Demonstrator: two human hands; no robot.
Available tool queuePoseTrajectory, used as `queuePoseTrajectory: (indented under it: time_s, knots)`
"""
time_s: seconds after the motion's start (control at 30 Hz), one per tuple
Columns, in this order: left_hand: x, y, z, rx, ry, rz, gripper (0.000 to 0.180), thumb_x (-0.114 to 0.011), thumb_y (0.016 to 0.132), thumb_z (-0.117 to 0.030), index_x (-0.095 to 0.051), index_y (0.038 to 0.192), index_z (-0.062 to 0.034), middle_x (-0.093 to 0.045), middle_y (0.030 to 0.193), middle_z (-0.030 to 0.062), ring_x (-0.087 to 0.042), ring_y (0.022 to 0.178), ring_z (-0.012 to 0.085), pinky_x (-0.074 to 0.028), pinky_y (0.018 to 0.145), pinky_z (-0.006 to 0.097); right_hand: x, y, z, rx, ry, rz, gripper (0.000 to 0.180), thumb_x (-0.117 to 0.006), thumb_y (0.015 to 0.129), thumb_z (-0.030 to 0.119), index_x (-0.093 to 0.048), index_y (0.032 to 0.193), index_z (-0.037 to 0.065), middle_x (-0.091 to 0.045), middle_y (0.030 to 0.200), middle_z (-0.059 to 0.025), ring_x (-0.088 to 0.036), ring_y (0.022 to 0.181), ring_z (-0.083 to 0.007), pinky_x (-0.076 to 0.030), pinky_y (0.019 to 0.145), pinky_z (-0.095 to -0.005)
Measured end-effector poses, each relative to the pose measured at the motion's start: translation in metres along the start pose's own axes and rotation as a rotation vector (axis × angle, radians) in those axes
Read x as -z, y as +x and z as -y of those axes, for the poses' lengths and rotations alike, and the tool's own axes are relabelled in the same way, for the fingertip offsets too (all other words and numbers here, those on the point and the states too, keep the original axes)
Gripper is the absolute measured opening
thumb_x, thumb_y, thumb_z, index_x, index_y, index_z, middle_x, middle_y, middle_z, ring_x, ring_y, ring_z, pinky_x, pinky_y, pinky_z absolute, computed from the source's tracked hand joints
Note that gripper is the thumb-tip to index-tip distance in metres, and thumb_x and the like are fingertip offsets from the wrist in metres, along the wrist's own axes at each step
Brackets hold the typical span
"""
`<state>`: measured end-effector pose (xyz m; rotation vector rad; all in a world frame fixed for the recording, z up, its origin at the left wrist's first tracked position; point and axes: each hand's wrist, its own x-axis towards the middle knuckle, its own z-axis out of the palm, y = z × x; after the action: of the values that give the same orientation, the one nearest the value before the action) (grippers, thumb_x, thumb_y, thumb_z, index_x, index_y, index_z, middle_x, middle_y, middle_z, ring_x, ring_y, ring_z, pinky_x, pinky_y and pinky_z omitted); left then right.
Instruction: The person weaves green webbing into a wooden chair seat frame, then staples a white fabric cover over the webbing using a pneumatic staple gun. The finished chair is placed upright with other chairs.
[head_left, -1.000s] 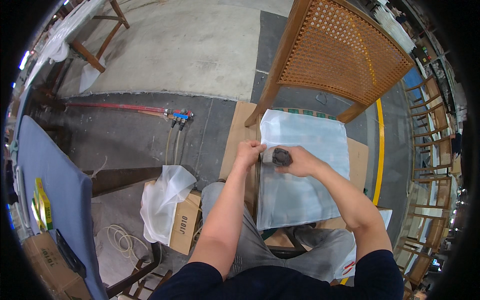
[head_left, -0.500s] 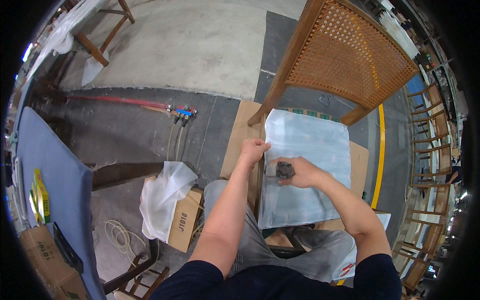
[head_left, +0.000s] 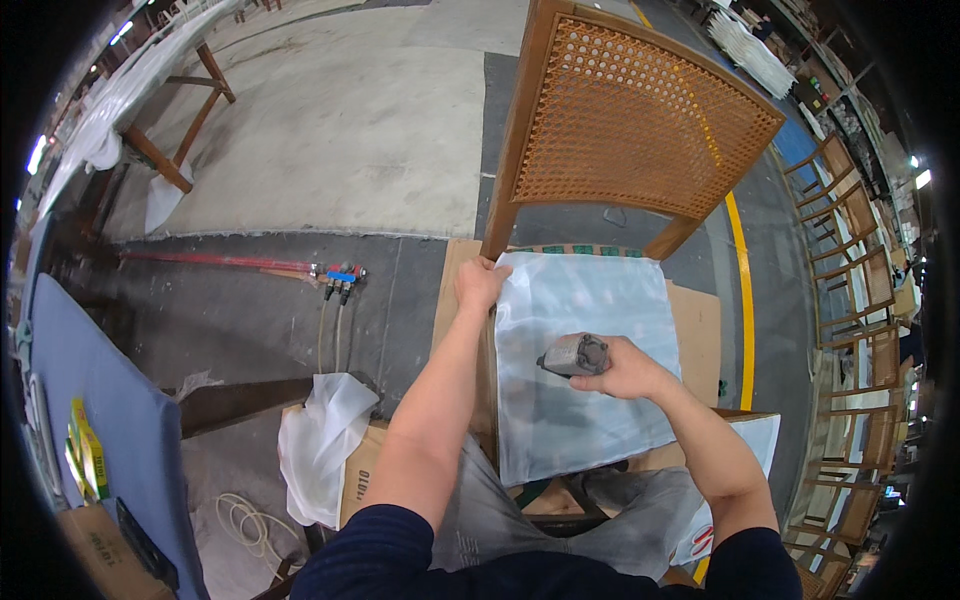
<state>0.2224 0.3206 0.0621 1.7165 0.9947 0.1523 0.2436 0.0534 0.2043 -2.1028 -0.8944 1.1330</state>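
Note:
A wooden chair with a woven cane back (head_left: 640, 125) stands before me, and a thin white cloth (head_left: 580, 430) covers its seat. At the cloth's far left corner, beside the chair's back post, my left hand (head_left: 481, 284) pinches the edge against the seat frame. My right hand (head_left: 630, 370) is wrapped round a grey and black staple gun (head_left: 583, 353), seen mostly from its top end. That tool is over the middle of the cloth, its nose pointing left. Its lower part and the handle are hidden by my fingers.
Cardboard (head_left: 695, 335) lies under the chair. To the left are a box draped with white sheeting (head_left: 322, 440), a blue padded panel (head_left: 105, 400) and hoses on a blue-handled valve (head_left: 343, 278). Several chairs (head_left: 855, 290) line the right side.
My left hand has slid along the cloth's left edge to the far corner. The staple gun has moved from that edge in over the cloth and tilted. The whole view has shifted.

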Motion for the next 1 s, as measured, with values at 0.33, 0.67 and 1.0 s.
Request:
queuePoseTrajectory:
  time_s: [0.33,0.67,1.0]
  knots:
    - [-0.011,0.032,0.044,-0.063,-0.473,0.103,0.016,-0.078,0.095,-0.013,-0.075,0.086,0.0001,-0.064,0.077,-0.0038,-0.054,0.07,0.0079,-0.044,0.062,0.03,0.036,0.098,0.035,-0.046,-0.104,-0.007,0.039,-0.087,0.087,0.019,-0.068,0.116,0.003,-0.066,0.077,-0.0015,-0.058,0.062,-0.0127,-0.048,0.058,-0.0334]
    - [-0.014,0.038,0.049,-0.027,-0.711,0.163,0.018,-0.076,0.099,-0.017,-0.078,0.097,0.0013,-0.072,0.089,0.0005,-0.06,0.078,0.0101,-0.048,0.071,0.03,0.025,0.143,0.036,-0.168,-0.15,0.059,0.033,-0.087,0.085,0.02,-0.068,0.106,0.004,-0.066,0.073,-0.0016,-0.059,0.06,-0.0137,-0.049,0.059,-0.0341]
    - [-0.011,0.035,0.048,-0.399,-0.312,-0.013,0.016,-0.081,0.093,-0.018,-0.082,0.1,-0.0035,-0.067,0.086,0.0065,-0.065,0.086,0.0182,-0.051,0.078,0.033,0.029,0.142,0.037,-0.197,-0.142,0.057,0.029,-0.087,0.086,0.021,-0.069,0.1,0.003,-0.065,0.07,-0.0016,-0.057,0.057,-0.0127,-0.047,0.057,-0.0345]
